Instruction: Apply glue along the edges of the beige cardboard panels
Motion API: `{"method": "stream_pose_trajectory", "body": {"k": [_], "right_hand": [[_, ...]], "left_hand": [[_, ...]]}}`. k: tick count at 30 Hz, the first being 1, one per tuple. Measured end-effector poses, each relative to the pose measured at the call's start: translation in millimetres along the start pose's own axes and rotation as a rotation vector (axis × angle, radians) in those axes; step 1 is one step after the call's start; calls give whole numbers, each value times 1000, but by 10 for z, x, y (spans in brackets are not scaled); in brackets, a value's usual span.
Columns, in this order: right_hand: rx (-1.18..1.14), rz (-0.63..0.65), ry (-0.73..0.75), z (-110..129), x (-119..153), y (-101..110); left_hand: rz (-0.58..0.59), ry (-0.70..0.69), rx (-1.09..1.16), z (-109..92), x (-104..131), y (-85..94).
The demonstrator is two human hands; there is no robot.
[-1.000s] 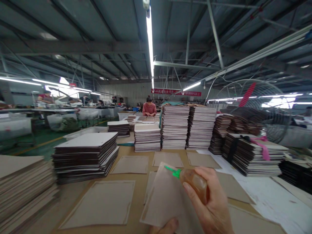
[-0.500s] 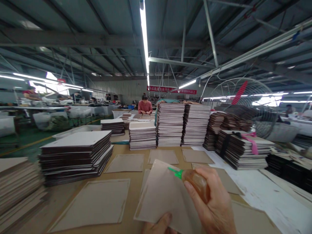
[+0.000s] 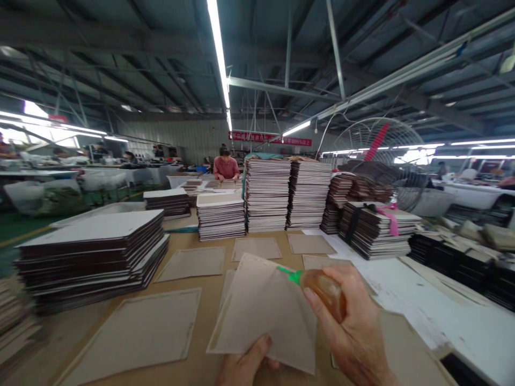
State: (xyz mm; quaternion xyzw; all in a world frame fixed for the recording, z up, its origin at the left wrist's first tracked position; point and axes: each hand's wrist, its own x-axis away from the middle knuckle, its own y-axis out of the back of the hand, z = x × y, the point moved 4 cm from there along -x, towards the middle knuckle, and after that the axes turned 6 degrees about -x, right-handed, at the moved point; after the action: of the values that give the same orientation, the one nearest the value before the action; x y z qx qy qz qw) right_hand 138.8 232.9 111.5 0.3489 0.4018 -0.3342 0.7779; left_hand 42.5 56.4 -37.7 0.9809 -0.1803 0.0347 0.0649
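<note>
My left hand (image 3: 251, 364) grips a flat grey-beige panel (image 3: 265, 316) by its near edge, thumb on top and fingers underneath. The panel is held above the table, its far corner raised. In my right hand (image 3: 356, 321) is a squeeze glue bottle (image 3: 325, 292), amber-coloured with a green nozzle (image 3: 290, 274). The nozzle tip points left and lies over the panel's upper right edge; whether it touches cannot be made out. Similar panels lie flat around my hands, among them a large one (image 3: 140, 332) at the left and another (image 3: 402, 343) at the right.
A dark-edged stack of boards (image 3: 96, 252) stands at the left. Tall stacks (image 3: 267, 195) line the table's far side, beside a strapped bundle (image 3: 378, 230). A white sheet (image 3: 442, 300) covers the right side. Behind sits a co-worker (image 3: 226, 167); a large fan (image 3: 376, 142) is at the right.
The view has turned slightly right, so the surroundings shift left. More of my left hand and the panel's near edge now shows. The nozzle has moved slightly along the panel's right edge.
</note>
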Motion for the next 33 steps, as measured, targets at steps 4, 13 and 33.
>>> {"method": "stream_pose_trajectory", "body": {"k": [4,13,33], "right_hand": [[56,3,-41,-79,48,68],[86,-16,-94,-199,153,209],[187,-78,-152,-386,259,398]], "left_hand": [[-26,6,63,-33,6,1],[-18,-16,1,-106,21,32],[-26,35,246,-151,37,13]]}}
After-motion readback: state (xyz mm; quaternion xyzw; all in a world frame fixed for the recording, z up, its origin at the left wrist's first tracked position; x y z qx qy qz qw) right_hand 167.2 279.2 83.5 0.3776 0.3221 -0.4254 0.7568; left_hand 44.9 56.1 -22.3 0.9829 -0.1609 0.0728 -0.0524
